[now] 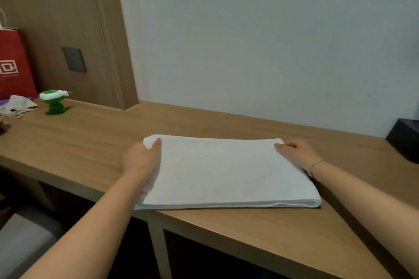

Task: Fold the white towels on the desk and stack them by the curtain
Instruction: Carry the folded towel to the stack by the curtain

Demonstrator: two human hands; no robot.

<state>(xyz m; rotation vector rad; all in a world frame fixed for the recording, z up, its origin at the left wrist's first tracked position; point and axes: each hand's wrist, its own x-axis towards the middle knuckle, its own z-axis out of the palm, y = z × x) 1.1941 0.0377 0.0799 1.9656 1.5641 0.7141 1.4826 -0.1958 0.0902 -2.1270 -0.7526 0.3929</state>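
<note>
Folded white terry towel (226,172) on the long light-wood desk (90,142).
Left hand (140,156) pinches the towel's far left corner; right hand (297,149) grips its far right corner.

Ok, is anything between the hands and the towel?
No. The left hand grips the towel's far left corner, and the right hand holds its far right corner. The curtain is out of view.

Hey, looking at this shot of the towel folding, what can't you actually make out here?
All in the head view:
- Curtain: outside the frame.
- Right hand fingers: tucked behind the white towel.
- Red bag: cut off by the left edge.
- Dark box: cut off by the right edge.
</note>
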